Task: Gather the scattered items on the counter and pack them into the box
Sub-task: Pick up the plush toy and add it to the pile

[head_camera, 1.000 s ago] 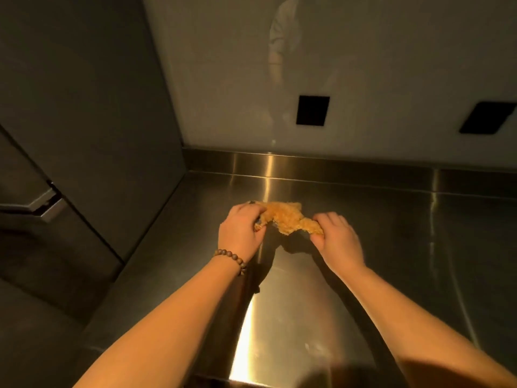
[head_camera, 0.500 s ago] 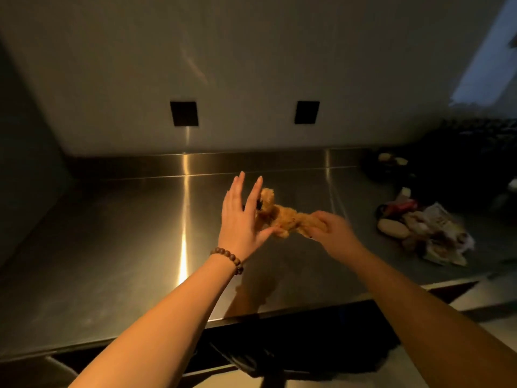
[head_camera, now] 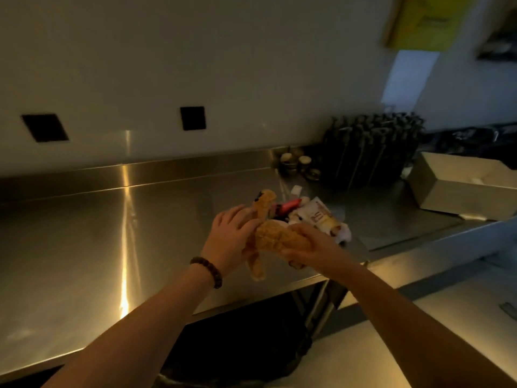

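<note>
**One plush toy in two hands above a steel counter**

Head view: a single golden-brown plush toy [head_camera: 272, 238] is held in the air over the front edge of the stainless counter [head_camera: 98, 233]. The right hand [head_camera: 309, 247] is wrapped around its thick body, fingers curled closed on it. The left hand [head_camera: 230, 239], with one beaded bracelet [head_camera: 208, 271] on its wrist, lies against the toy's other side with fingers loosely spread, touching the upper limb; one limb dangles below the hands.

Just behind the toy lies one pile of scattered items [head_camera: 313, 217] on the counter: a red piece, pale wrappers and one printed packet whose lettering is too blurred to read. How many pieces the pile holds cannot be counted.

To the far right stands one open cardboard box [head_camera: 458, 189], well apart from the hands. Beside it is a dark rack [head_camera: 372, 147], and near the backsplash a cluster of about four small round containers [head_camera: 298, 163]. Two black square outlets [head_camera: 193, 118] sit in the wall. A yellow sheet [head_camera: 419, 21] hangs at the upper right, its writing illegible.
</note>
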A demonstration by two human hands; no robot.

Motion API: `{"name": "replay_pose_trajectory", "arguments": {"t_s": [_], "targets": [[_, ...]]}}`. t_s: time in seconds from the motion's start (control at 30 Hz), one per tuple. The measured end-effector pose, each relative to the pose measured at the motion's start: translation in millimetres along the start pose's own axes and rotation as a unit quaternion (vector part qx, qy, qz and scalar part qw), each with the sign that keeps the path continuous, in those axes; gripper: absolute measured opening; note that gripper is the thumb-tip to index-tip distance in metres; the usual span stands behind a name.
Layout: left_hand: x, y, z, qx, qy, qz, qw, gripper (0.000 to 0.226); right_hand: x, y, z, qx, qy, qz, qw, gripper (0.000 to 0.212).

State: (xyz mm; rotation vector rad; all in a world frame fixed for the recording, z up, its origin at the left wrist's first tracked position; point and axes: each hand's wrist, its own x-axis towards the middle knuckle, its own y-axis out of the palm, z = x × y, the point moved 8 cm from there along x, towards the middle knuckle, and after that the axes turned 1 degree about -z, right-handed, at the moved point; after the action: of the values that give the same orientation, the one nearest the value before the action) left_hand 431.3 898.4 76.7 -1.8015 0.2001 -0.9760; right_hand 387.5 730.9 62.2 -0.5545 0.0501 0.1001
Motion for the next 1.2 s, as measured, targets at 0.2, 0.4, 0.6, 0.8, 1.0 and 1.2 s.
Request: {"name": "replay_pose_trajectory", "arguments": {"t_s": [0.2, 0.4, 0.6, 0.8, 1.0, 1.2], "targets": [[26.2, 68.7, -20.5, 0.046, -0.069, 0.060, 0.995, 0.059, 13.9, -20.2, -61.3, -0.261, -0.103, -0.065, 0.958, 0.078], [21.6, 128.1, 20.1, 0.096, -0.112, 0.192, 0.970, 0.061, 46.7, 9.6, -90.0, -0.352, -0.138, -0.113, 0.919, 0.056], [15.6, 171.8, 51.6, 0.093, -0.175, 0.209, 0.958, 0.070, 80.4, 38.5, -115.7, -0.407, -0.106, -0.097, 0.902, 0.063], [-21.8, 179.8, 55.4, 0.052, -0.291, 0.145, 0.944, 0.084, 79.4, 72.5, -114.4, -0.445, -0.205, -0.034, 0.871, 0.069], [-24.2, 201.7, 52.6, 0.008, -0.325, 0.157, 0.932, 0.073, 93.3, 83.3, -135.3, -0.467, -0.182, 0.020, 0.865, 0.070], [-4.0, 205.2, 55.2, -0.003, -0.329, 0.172, 0.929, 0.067, 101.6, 80.5, -134.9, -0.461, -0.151, 0.033, 0.874, 0.072]]}}
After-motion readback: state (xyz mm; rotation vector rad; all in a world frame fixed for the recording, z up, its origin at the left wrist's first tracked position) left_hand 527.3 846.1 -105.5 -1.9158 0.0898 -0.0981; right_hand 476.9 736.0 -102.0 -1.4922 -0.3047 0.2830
